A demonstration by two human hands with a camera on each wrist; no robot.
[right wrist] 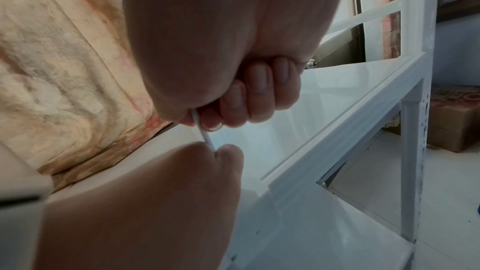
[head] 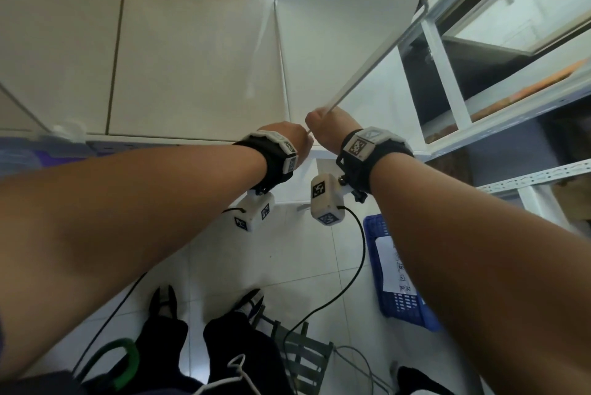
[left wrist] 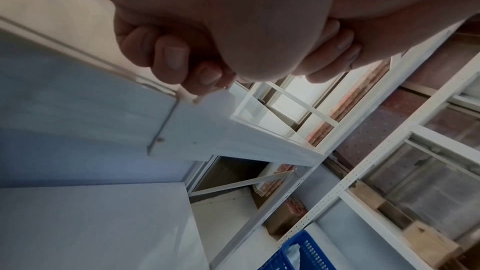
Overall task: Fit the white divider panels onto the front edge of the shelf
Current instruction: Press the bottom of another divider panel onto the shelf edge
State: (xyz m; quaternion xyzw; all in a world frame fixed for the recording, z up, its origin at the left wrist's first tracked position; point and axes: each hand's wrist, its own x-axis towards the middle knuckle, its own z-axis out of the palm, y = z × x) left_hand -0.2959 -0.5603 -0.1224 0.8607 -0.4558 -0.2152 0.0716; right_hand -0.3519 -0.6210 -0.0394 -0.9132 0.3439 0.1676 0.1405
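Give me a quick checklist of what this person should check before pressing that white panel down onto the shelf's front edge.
1. Left hand has a grip on the white divider panel: ok, fingers pinch its near end.
2. Right hand has a grip on the same panel: ok, fingers curl round its edge.
3. Hands close together for control: ok, nearly touching in the right wrist view.
4. Panel's near end at the shelf front edge: ok in the head view.
5. Panel seated on the edge: cannot tell, the hands hide the joint.
6. Panel's far end free of the rack: cannot tell.
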